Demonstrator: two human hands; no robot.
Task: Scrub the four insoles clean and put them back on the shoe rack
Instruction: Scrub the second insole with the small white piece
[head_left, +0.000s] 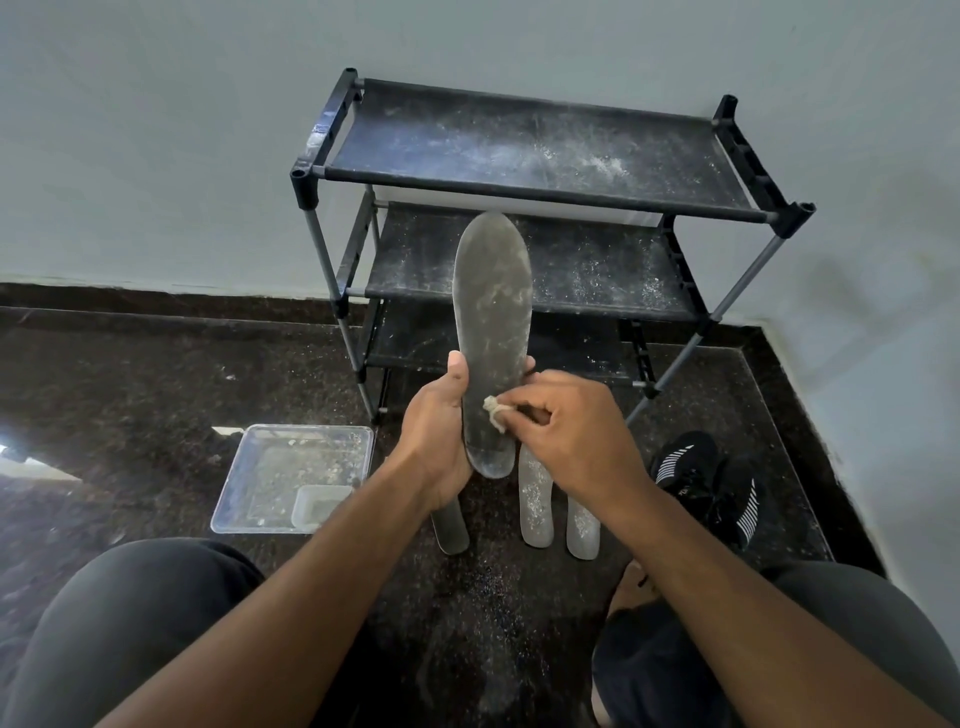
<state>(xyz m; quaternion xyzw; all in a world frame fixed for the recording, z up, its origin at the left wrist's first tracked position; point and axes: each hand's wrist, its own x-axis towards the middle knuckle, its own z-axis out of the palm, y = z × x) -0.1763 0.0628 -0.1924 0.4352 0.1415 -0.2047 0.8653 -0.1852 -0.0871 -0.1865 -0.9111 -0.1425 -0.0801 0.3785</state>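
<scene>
Grey insole (492, 332) upright, toe up, in left hand (435, 431).

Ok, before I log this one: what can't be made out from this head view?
- Three floor insoles: their front parts hidden by the hands and forearms.
- Held insole: underside faces away; heel edge covered by the left hand.
- Scrubbing wad: mostly buried in the right hand, so the material is unclear.
- Shoe rack: bottom shelf hidden behind the held insole.
- Black sneakers: partly covered by the right forearm.

Bare forearms, no sleeves; dark grey trousers (130, 613) on both legs.
</scene>
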